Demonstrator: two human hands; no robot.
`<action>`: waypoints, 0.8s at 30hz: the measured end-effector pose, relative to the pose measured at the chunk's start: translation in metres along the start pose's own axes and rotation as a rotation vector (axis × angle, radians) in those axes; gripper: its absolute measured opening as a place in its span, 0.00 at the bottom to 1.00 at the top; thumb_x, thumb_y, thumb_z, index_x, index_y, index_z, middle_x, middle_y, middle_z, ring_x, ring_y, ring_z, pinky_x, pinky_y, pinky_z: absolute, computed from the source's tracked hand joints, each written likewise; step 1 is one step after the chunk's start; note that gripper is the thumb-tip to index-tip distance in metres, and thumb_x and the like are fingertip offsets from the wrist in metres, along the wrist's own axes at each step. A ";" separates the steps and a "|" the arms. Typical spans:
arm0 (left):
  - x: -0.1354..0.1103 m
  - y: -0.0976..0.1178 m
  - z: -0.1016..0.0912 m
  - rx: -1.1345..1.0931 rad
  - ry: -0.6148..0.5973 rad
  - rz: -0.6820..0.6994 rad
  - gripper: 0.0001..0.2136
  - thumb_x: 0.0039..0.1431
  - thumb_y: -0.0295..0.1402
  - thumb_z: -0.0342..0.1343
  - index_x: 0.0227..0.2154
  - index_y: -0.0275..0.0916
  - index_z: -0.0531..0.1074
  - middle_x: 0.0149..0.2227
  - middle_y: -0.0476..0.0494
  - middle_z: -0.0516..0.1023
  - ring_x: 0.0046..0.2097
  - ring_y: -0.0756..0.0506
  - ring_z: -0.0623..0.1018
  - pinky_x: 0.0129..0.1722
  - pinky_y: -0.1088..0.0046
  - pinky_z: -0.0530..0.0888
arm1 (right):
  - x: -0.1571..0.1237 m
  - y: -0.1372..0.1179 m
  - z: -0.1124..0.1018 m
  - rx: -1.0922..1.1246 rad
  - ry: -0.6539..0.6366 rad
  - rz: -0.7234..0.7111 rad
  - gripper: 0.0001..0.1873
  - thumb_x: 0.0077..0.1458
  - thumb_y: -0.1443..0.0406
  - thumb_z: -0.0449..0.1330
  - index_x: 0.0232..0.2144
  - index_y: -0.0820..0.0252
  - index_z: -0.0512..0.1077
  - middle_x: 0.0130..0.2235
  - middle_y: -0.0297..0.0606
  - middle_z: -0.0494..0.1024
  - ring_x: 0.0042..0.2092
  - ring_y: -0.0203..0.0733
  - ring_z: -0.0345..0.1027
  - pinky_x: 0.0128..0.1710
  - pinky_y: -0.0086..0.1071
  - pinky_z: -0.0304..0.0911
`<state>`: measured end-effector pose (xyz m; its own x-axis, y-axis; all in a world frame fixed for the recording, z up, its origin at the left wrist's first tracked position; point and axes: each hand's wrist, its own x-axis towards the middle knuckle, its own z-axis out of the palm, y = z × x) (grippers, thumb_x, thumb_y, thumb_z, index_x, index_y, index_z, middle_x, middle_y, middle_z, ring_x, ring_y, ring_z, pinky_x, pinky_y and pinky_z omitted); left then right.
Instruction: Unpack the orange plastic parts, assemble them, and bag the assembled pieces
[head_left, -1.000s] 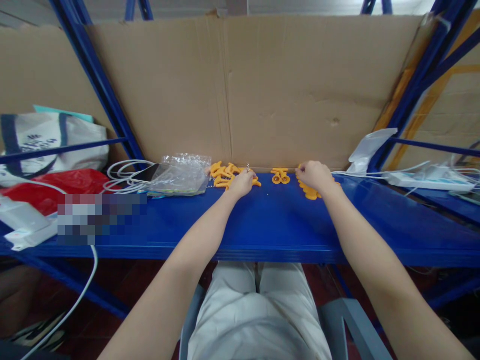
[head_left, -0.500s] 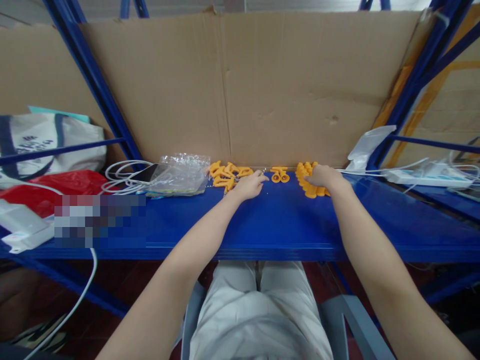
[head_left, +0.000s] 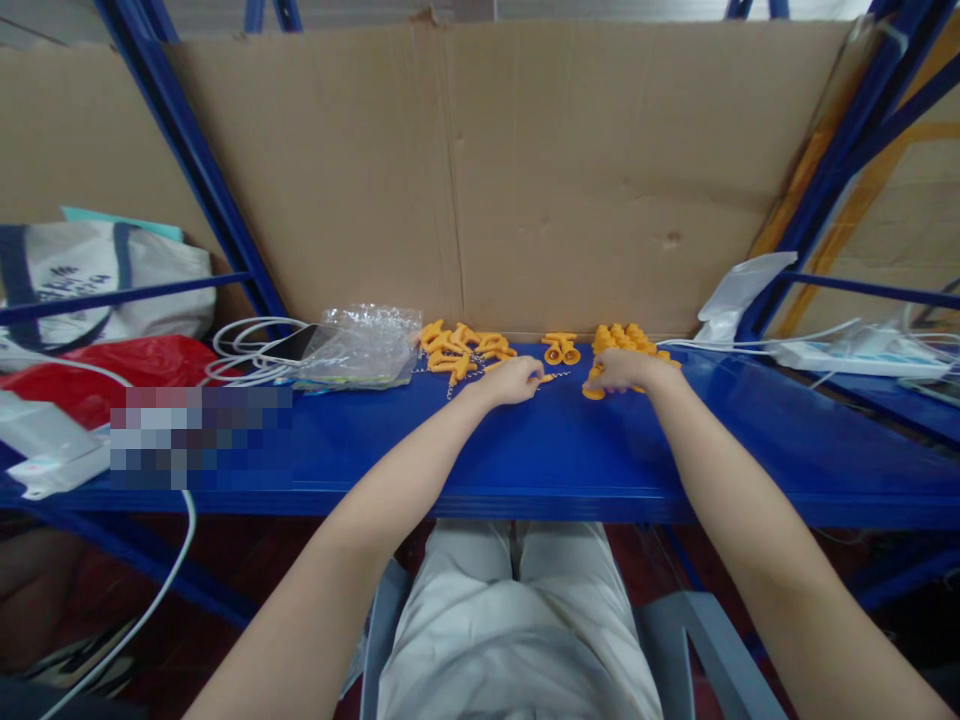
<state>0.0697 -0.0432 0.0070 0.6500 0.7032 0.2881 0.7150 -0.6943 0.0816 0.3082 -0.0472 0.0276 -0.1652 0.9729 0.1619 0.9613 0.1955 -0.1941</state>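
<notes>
My left hand (head_left: 516, 380) is closed, fingers pinched on an orange corkscrew (head_left: 548, 379) whose thin metal spiral points right. Left of it lies a heap of orange corkscrews (head_left: 454, 350) with T-like handles and metal spirals. My right hand (head_left: 624, 371) has its fingers curled down on an orange cup-shaped piece (head_left: 593, 393) at the front of a cluster of orange pieces (head_left: 621, 336); the palm hides part of the cluster. Between the hands, near the cardboard, sit two orange pieces (head_left: 562, 352) with round open ends facing me.
A cardboard panel (head_left: 570, 180) stands along the back of the blue table (head_left: 555, 450). Clear plastic bags (head_left: 364, 350), white cables (head_left: 240, 350) and a red bag (head_left: 135, 365) lie to the left. A white power strip (head_left: 862, 355) is at the right, beside a blue post (head_left: 817, 180).
My left hand has come slightly nearer with a corkscrew now showing in its fingers. My right hand has shifted left and nearer, onto a cup-shaped piece at the cluster's front.
</notes>
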 end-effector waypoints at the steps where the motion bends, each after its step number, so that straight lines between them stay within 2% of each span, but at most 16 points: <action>1: -0.002 0.002 -0.002 0.015 0.027 -0.036 0.12 0.62 0.27 0.52 0.44 0.37 0.78 0.46 0.39 0.82 0.48 0.42 0.80 0.50 0.67 0.75 | -0.002 -0.006 0.001 0.016 -0.103 0.025 0.18 0.44 0.53 0.73 0.33 0.58 0.76 0.32 0.47 0.80 0.40 0.57 0.78 0.39 0.45 0.73; 3: -0.005 0.004 -0.007 0.053 0.071 -0.102 0.12 0.63 0.32 0.54 0.47 0.38 0.76 0.48 0.38 0.81 0.49 0.40 0.79 0.49 0.67 0.74 | -0.005 -0.015 0.002 0.049 -0.229 0.021 0.15 0.47 0.54 0.71 0.30 0.57 0.76 0.31 0.46 0.79 0.38 0.55 0.78 0.37 0.44 0.72; 4: -0.007 0.005 -0.009 0.073 0.080 -0.135 0.13 0.63 0.36 0.55 0.48 0.38 0.76 0.48 0.38 0.81 0.50 0.40 0.79 0.49 0.67 0.74 | -0.005 -0.019 0.003 0.064 -0.246 -0.005 0.15 0.48 0.54 0.71 0.30 0.57 0.75 0.30 0.45 0.79 0.37 0.54 0.77 0.37 0.44 0.72; 6: -0.009 0.005 -0.012 0.101 0.056 -0.199 0.17 0.63 0.43 0.55 0.49 0.38 0.76 0.48 0.38 0.81 0.51 0.39 0.79 0.48 0.67 0.74 | -0.005 -0.024 0.003 0.068 -0.219 -0.050 0.13 0.49 0.55 0.69 0.30 0.57 0.75 0.30 0.45 0.79 0.36 0.54 0.77 0.37 0.43 0.71; 9: -0.008 0.002 -0.015 0.072 -0.102 -0.273 0.19 0.62 0.48 0.54 0.45 0.39 0.78 0.46 0.39 0.83 0.48 0.39 0.81 0.43 0.70 0.73 | -0.004 -0.026 0.003 0.020 -0.086 -0.037 0.12 0.50 0.57 0.68 0.32 0.58 0.75 0.33 0.44 0.80 0.39 0.53 0.77 0.40 0.41 0.70; 11: -0.007 0.000 -0.015 0.010 -0.200 -0.281 0.17 0.61 0.47 0.55 0.40 0.40 0.79 0.44 0.42 0.84 0.45 0.41 0.81 0.39 0.72 0.72 | -0.002 -0.025 0.004 -0.010 0.006 -0.017 0.12 0.50 0.59 0.68 0.34 0.59 0.75 0.36 0.44 0.81 0.41 0.54 0.77 0.41 0.41 0.70; 13: -0.005 -0.002 -0.015 -0.028 -0.227 -0.292 0.15 0.59 0.45 0.56 0.38 0.40 0.79 0.42 0.43 0.84 0.42 0.43 0.81 0.36 0.73 0.71 | 0.000 -0.021 0.006 -0.022 0.058 -0.016 0.12 0.49 0.61 0.67 0.37 0.60 0.76 0.38 0.46 0.81 0.43 0.56 0.77 0.42 0.41 0.70; 20: -0.003 -0.006 -0.010 -0.008 -0.183 -0.341 0.10 0.53 0.37 0.59 0.35 0.40 0.80 0.37 0.43 0.84 0.40 0.42 0.80 0.37 0.72 0.72 | 0.020 0.011 0.023 -0.022 0.073 -0.214 0.12 0.50 0.67 0.66 0.40 0.54 0.80 0.41 0.45 0.82 0.49 0.58 0.76 0.49 0.46 0.70; 24: -0.002 -0.011 -0.006 -0.003 -0.123 -0.329 0.09 0.54 0.37 0.59 0.35 0.38 0.79 0.37 0.43 0.83 0.40 0.42 0.80 0.37 0.72 0.72 | 0.031 0.028 0.034 -0.012 0.054 -0.239 0.12 0.52 0.66 0.65 0.40 0.51 0.81 0.41 0.45 0.83 0.50 0.59 0.75 0.49 0.49 0.71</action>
<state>0.0585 -0.0379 0.0108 0.4112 0.9024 0.1289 0.8906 -0.4279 0.1542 0.3227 -0.0068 -0.0061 -0.3763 0.8913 0.2529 0.8992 0.4171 -0.1323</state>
